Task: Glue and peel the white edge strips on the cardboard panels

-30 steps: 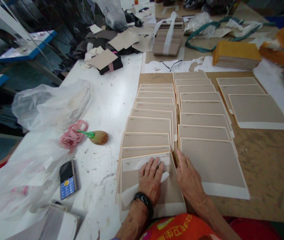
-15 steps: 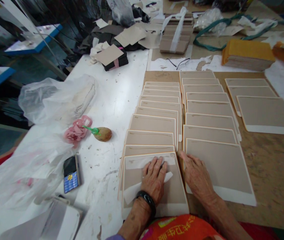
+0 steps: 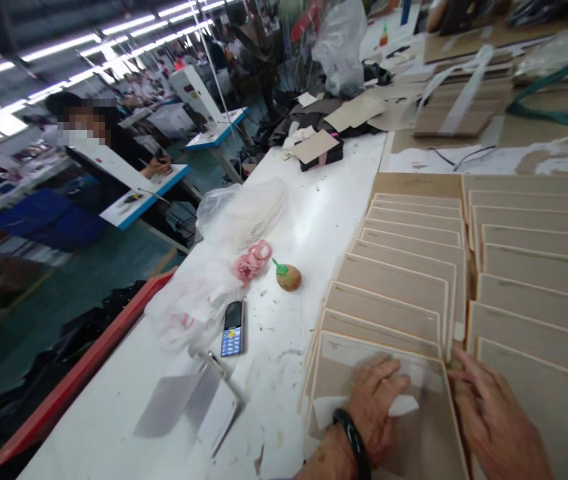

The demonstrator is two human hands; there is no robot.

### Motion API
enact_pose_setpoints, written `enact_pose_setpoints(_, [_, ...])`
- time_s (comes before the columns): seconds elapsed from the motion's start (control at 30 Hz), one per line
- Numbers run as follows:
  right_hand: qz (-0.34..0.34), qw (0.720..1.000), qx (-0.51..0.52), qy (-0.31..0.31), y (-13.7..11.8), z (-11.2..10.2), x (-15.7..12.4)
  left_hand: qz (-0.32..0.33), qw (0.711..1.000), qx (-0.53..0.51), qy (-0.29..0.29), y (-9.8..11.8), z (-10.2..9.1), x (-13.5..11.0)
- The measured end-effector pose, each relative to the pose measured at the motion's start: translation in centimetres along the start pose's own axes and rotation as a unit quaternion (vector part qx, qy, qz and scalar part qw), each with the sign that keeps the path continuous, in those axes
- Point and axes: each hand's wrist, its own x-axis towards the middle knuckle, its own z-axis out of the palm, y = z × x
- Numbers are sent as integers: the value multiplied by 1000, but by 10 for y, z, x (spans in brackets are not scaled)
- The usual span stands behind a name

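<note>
Taupe panels with pale, orange-tinged edges fill the right of the head view, overlapping like shingles in a left column (image 3: 399, 267) and a right column (image 3: 544, 293) on the bench (image 3: 284, 327). Nearest the person, at the front of the left column, lies the front panel (image 3: 429, 433), with a white strip (image 3: 407, 405) across it, passing under the left hand (image 3: 377, 400).

That left grip is palm down with fingers extended and loosely together, closed round nothing that shows; blur softens the fingertips. The right hand (image 3: 501, 413) is at the panel's right edge, by the gap between the columns, index finger pointing forward; whether thumb and finger pinch the edge, I cannot tell.

To steady the panel well, I would keep the left palm's pressure broad and even, since a bare fingertip push might skew the sheet or ruck the strip. The right fingers seem best kept low against the side edge, guiding it without lifting, because the panels beneath look loose and could slide along. Touching the face lightly should avoid marks.

Well to the left on the bench lie a keypad phone (image 3: 233, 330), a pink cloth bundle (image 3: 253, 261) and a green-tipped brown oval object (image 3: 290, 277).
</note>
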Motion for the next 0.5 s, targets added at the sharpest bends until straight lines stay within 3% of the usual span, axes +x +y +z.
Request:
enact_pose_setpoints(0.07, [-21, 1000, 5, -2, -2, 3, 3, -21, 992, -94, 87, 3, -1, 0])
enact_pose_setpoints(0.17, [-94, 995, 0, -12, -9, 10, 12, -64, 957, -201, 199, 10, -9, -5])
enact_pose_setpoints(0.27, [-187, 982, -14, -32, -32, 23, 25, -143, 923, -236, 268, 12, -30, -19])
enact_pose_setpoints(0.4, [-289, 955, -16, -62, -96, 53, 43, -281, 860, -263, 336, 2, -66, -47])
enact_pose_setpoints(0.5, [-326, 940, 4, -100, -161, 84, 57, -331, 818, -288, 373, -11, -84, -69])
